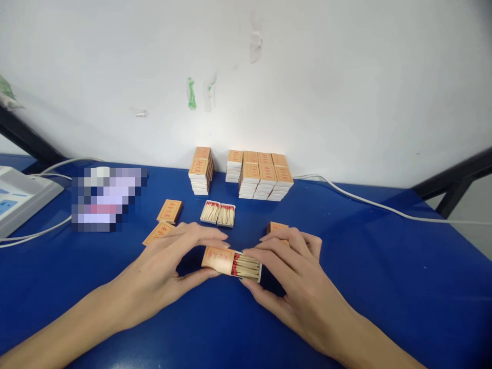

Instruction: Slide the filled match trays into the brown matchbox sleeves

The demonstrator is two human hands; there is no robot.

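Between my two hands is a matchbox whose tray is partly out of its sleeve. My left hand (169, 266) pinches the orange matchbox sleeve (217, 260) by its long edges. The fingers of my right hand (295, 277) grip the sides of the white tray (247, 267), which is full of red-tipped matches. Just beyond, two trays of matches (218, 213) lie side by side on the table. Two matchbox covers (169, 210) are left of them, the nearer one partly behind my left hand. Another matchbox cover (277, 227) is mostly hidden behind my right hand.
A stack of matchboxes (200, 171) and a larger block of stacked matchboxes (265, 174) stand by the white wall. At the left are a pixelated item (103, 197) and a grey-white device (28, 197). A white cable (357, 201) crosses the blue table (384, 287).
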